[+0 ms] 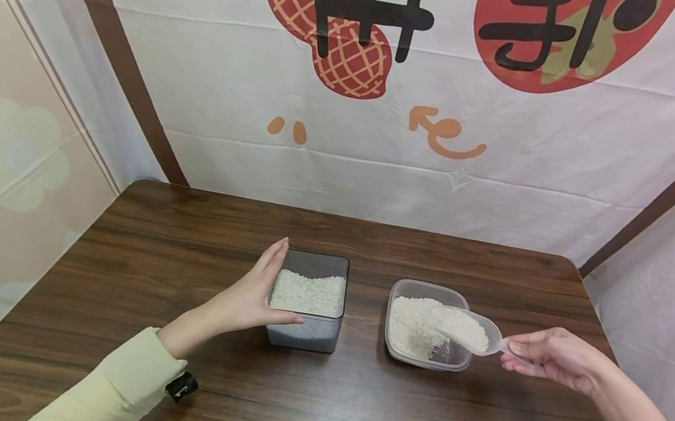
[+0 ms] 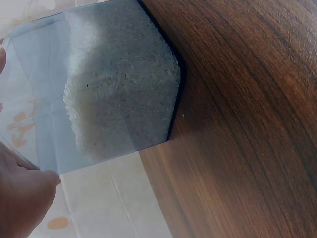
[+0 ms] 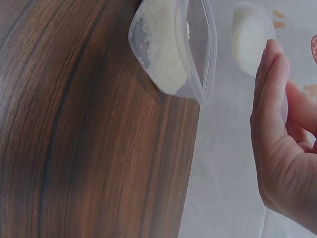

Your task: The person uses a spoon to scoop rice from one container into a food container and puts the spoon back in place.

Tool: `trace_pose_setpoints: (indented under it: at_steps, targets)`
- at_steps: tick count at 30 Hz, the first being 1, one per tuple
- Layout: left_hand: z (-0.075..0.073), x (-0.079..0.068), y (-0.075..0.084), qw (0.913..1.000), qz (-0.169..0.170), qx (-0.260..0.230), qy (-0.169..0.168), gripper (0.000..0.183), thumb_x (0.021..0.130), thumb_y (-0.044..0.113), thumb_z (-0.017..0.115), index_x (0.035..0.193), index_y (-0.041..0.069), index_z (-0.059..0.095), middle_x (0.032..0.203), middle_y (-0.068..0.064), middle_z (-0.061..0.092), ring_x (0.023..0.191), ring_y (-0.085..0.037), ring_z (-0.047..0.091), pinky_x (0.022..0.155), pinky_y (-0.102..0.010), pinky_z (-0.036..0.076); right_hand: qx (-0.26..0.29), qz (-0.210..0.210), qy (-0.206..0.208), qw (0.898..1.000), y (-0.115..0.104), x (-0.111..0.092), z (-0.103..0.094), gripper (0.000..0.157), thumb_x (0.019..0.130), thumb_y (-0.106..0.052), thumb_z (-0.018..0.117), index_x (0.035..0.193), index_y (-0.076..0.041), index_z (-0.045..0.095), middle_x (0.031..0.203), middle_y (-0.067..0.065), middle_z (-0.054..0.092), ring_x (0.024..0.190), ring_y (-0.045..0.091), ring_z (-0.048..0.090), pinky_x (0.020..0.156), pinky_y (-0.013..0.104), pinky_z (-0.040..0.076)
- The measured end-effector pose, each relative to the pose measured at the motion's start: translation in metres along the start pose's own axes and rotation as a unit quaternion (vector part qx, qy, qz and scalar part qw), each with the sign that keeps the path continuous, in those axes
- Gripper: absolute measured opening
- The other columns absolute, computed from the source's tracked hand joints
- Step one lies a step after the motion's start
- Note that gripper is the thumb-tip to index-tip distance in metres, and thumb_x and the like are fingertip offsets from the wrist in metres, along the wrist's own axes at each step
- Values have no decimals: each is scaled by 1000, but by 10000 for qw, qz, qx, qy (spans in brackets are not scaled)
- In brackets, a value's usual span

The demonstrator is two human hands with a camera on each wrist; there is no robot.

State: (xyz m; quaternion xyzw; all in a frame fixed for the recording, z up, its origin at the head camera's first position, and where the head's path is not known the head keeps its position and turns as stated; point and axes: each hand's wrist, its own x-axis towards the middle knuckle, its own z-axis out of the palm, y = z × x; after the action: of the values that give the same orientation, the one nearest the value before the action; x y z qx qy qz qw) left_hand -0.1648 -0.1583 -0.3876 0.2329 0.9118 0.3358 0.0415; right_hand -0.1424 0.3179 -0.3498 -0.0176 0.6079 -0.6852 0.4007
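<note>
My left hand holds a square grey see-through container by its left side, thumb across the near wall and fingers at the far left corner. White rice fills much of that container. To its right stands a clear plastic tub, also with rice in it, heaped toward the left. Above this tub, my right hand pinches the handle of a clear scoop. A load of rice lies in the scoop, which is held apart from the tub in the right wrist view.
Both containers stand on a dark wood-grain table. Behind its far edge hangs a white printed cloth. Cloth walls also flank the left and right sides. Each sleeve cuff has a small black device at the wrist.
</note>
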Motion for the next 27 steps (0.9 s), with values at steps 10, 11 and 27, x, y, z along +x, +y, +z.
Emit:
trace_pose_setpoints:
  at_steps: [10,11,27]
  targets:
    - [0,0,-1,10000,-18,-35,3,118,69,52,73,145,0,-1,151,-14,-3,135,-36,14,100,-52,29,-90,90,76,9999,5,-12,-6,20,92,0,49,100,-1,67,94,14,67,88,19,65,80,26,50]
    - [0,0,-1,10000,-13,-40,6,118,69,52,73,145,0,-1,151,-14,-3,135,-36,14,100,-52,29,-96,100,88,9999,5,-12,-7,20,92,-1,49,100,-1,67,94,13,67,88,19,65,80,26,50]
    - [1,1,-2,10000,12,-19,38,117,69,49,74,145,0,-1,151,-15,-2,135,-35,14,101,-51,28,-91,185,-86,9998,6,-15,-8,19,91,1,49,99,2,67,92,14,68,85,18,66,77,24,50]
